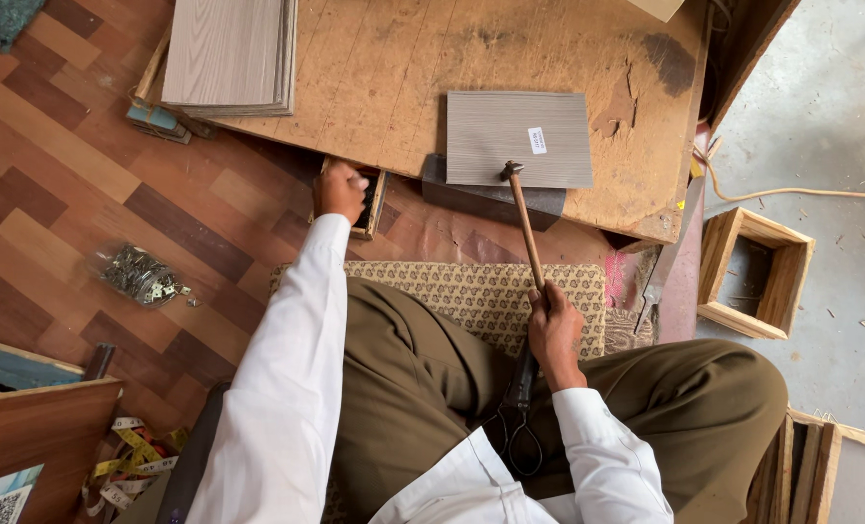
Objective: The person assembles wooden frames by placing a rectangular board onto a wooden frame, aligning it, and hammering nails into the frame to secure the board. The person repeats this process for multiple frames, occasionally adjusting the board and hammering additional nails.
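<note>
From the head camera, the right hand (554, 325) gripped a hammer (525, 223), its head resting on the grey laminate sample (510, 136) at twelve o'clock, steadying it. The left hand (340, 189) reached, fingers curled, into a small box (371, 206) at eleven o'clock under the plywood desk (374, 68).

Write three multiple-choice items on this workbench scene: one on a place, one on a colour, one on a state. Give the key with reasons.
1. Where does the head of the hammer rest?
A. on the grey panel
B. on the floor
C. in the open wooden box

2. What colour are the sleeves?
A. black
B. white
C. red

3. How is the right hand?
A. open and flat
B. closed round the hammer handle
C. out of view

Key: 1 A, the head lies at the panel's lower edge. 2 B, both arms show white cloth. 3 B, the fingers wrap the handle, while the left hand reaches into a small box.
</note>
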Demonstrator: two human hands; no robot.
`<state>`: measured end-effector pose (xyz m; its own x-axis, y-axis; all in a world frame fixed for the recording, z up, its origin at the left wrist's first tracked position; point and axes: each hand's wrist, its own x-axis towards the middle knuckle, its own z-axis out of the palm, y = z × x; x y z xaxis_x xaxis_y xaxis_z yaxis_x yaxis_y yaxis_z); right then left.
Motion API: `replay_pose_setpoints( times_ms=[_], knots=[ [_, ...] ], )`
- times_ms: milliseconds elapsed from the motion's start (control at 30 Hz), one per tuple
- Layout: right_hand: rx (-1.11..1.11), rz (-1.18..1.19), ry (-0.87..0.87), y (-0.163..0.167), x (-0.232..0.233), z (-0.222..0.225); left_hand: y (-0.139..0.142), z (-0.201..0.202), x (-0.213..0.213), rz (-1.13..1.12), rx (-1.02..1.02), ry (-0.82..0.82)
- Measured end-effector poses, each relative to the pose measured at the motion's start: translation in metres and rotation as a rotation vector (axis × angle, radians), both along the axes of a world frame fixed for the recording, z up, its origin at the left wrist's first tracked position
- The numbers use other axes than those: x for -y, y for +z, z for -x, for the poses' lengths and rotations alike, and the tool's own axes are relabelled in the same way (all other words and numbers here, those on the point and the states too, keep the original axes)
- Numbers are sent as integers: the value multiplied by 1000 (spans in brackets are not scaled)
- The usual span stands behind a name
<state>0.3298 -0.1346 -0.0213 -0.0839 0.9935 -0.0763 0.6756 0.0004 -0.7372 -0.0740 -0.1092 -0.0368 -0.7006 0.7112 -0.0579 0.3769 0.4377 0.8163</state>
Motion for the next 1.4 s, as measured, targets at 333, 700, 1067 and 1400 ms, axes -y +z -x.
replay_pose_setpoints(
  times_ms=[333,700,1067,1400],
  knots=[
    [9,-33,29,-3,-1,-2,24,-116,-66,-286,-237,-372],
    [-8,51,21,10,2,0,9,-121,-77,-362,-138,-355],
    [-55,48,16,7,3,-1,7,-131,-71,-374,-199,-346],
    [-41,62,8,6,3,-1,3,-127,-73,-403,-142,-335]
  ],
)
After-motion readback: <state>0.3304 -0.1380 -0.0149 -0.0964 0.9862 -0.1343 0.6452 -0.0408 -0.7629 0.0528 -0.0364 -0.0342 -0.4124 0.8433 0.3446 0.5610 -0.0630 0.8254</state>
